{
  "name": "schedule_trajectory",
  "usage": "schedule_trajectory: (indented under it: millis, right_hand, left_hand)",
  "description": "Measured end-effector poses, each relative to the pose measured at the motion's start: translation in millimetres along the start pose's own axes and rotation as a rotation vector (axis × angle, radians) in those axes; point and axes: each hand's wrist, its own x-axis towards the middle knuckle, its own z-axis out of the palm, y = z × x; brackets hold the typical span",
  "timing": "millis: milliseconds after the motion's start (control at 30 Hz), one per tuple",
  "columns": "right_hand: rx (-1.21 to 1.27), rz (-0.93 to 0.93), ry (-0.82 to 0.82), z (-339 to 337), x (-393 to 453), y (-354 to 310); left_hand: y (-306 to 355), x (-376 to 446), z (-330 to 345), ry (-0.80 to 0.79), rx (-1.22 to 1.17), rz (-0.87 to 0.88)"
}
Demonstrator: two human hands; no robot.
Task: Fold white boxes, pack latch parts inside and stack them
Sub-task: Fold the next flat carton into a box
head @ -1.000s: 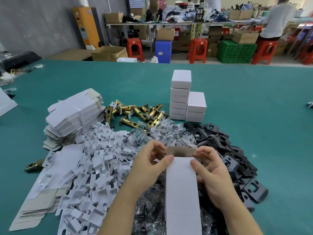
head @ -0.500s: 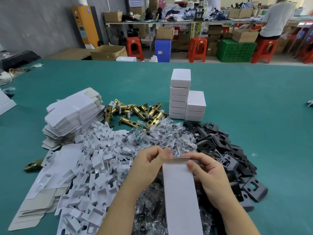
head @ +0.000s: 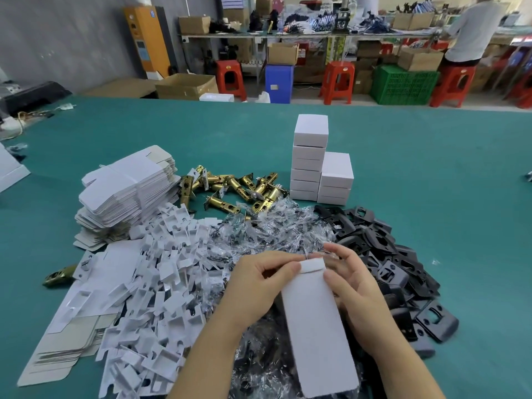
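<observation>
I hold a long white box (head: pixel 316 326) lengthwise in front of me, its far end flap (head: pixel 312 265) folded over the opening. My left hand (head: pixel 259 283) grips the box's far left side, thumb pressing beside the flap. My right hand (head: pixel 357 286) grips the right side with its thumb on the top face. Two stacks of finished white boxes (head: pixel 321 165) stand on the green table (head: pixel 431 182) beyond. Brass latch bolts (head: pixel 233 188), black strike plates (head: pixel 397 263), bagged screws (head: pixel 273 228) and white card inserts (head: pixel 161 275) lie in piles around my hands.
A stack of flat unfolded boxes (head: pixel 126 185) sits at the left, with more flat blanks (head: pixel 66 341) near the front left edge. One stray brass plate (head: pixel 57 276) lies at the left. A person (head: pixel 475 27) works at benches far behind, beside red stools and a green crate.
The open brown end of the box has been closed: the flap was folded down over it. The box tilted slightly, and both hands shifted with it toward the far end.
</observation>
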Motion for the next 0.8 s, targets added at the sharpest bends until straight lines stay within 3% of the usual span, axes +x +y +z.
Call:
schedule_trajectory:
  millis: [133,400,567,800]
  right_hand:
    - [-0.04,0.059,-0.067,2,-3,-3]
    - [-0.052,0.046,-0.108,2,-4,-2]
    - [0.004,0.08,-0.208,-2,-3,-4]
    - [0.032,0.129,-0.23,-5,-5,-6]
  left_hand:
    - [2,-1,-2,0.099,-0.133,-0.004]
    - [4,-2,-4,-0.176,-0.106,-0.1]
    - [7,-3,-6,-0.203,-0.105,-0.114]
    - [12,-3,-13,-0.205,-0.233,-0.208]
